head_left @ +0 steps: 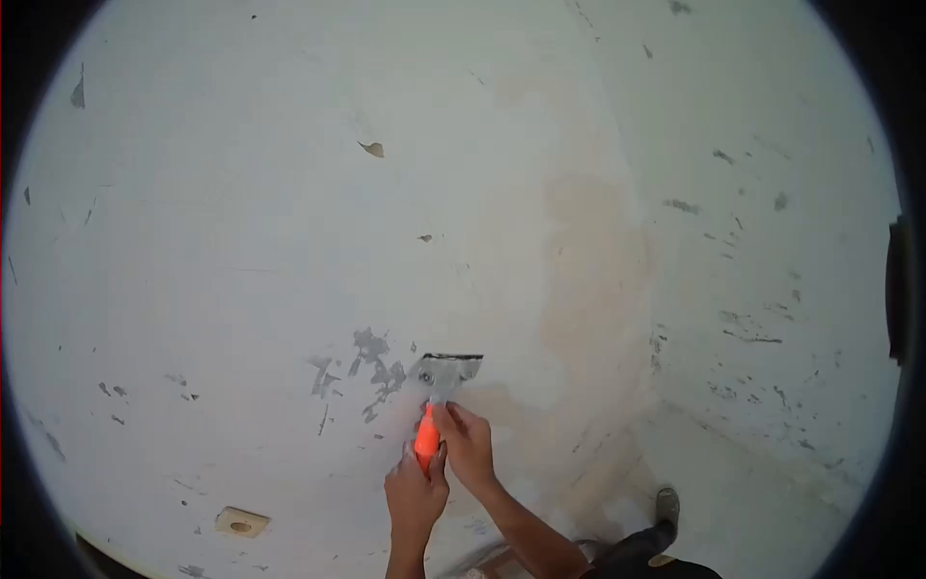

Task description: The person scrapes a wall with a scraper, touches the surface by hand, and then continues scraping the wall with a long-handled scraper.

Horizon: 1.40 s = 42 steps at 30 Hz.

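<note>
A scraper (427, 439) with a bright orange handle and a wide metal blade stands against the pale wall (241, 318), blade upward. My left hand (415, 494) is wrapped round the lower part of the handle. Higher up, near where handle and blade meet, my right hand (467, 446) grips it with closed fingers. Dark material lines the top edge of the blade. Just left of the blade, a grey patch (376, 362) shows where the white surface is broken.
Low on the left, a wall socket (241, 522) sticks out. The wall meets a second wall (762, 241) at a corner on the right, marked with dark scuffs. A shoe (667, 507) rests on the floor at lower right. A dark object (898, 289) stands at the right edge.
</note>
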Each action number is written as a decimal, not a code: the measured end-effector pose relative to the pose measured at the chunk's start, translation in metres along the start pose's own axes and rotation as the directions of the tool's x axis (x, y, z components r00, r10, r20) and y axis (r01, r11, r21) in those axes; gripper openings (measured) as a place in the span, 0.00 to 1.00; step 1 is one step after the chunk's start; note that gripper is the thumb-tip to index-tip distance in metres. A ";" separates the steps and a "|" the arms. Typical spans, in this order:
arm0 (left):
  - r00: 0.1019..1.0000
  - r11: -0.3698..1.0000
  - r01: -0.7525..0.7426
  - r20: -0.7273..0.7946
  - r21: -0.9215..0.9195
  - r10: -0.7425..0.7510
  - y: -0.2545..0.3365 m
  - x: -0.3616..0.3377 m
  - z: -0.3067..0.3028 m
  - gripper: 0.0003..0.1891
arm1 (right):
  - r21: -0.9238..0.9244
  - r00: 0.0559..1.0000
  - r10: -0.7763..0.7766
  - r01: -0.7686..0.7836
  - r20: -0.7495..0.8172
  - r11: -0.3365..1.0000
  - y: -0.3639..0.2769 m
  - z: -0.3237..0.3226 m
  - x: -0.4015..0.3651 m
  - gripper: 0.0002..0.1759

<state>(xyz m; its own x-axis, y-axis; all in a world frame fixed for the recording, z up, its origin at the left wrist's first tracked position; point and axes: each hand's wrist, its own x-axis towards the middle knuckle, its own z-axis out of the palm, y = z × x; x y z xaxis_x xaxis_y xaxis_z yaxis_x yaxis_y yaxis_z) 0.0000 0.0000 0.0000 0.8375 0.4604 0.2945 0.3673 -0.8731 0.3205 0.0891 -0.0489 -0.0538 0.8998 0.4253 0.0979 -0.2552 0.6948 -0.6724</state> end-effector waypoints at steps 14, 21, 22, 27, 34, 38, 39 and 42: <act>0.999 0.999 -0.028 -0.023 0.042 0.029 0.010 -0.006 0.009 0.15 | 0.000 0.996 -0.039 0.040 -0.077 0.999 0.005 -0.004 -0.007 0.23; 0.999 0.993 0.001 -0.041 0.119 0.004 0.029 0.013 0.012 0.16 | -0.095 0.972 0.229 -0.233 -0.056 0.968 0.035 -0.105 -0.066 0.21; 0.999 0.992 0.001 -0.032 0.123 0.003 0.030 0.016 0.013 0.16 | -0.149 0.964 0.242 -0.257 -0.110 0.955 0.042 -0.134 -0.074 0.19; 1.000 0.993 0.010 -0.015 0.118 -0.008 0.017 -0.006 0.001 0.17 | -0.201 0.887 0.316 -0.396 -0.338 0.896 0.089 -0.358 -0.130 0.11; 0.999 0.985 0.005 -0.044 0.173 0.002 0.035 0.015 0.007 0.16 | -0.693 0.701 0.025 -0.709 -0.713 0.131 0.096 -0.619 -0.261 0.12; 0.999 0.987 0.039 -0.019 0.156 -0.036 0.029 0.003 0.007 0.17 | -0.591 0.605 0.143 -0.796 -0.783 0.131 0.094 -0.620 -0.247 0.13; 0.999 0.986 0.035 -0.018 0.162 -0.033 0.033 0.006 0.006 0.17 | -0.620 0.633 0.151 -0.774 -0.759 0.129 0.094 -0.607 -0.239 0.13; 0.999 0.986 0.041 -0.013 0.164 -0.040 0.040 0.014 0.008 0.16 | -0.618 0.646 0.256 -0.763 -0.719 0.190 0.113 -0.581 -0.203 0.14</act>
<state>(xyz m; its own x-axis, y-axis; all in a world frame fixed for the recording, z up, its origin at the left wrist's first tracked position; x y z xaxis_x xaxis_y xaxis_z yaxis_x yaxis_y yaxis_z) 0.0298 -0.0298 0.0095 0.8169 0.4968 0.2931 0.4631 -0.8678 0.1802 0.0837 -0.3938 -0.5755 0.7702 0.0358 -0.6368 -0.5163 -0.5512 -0.6555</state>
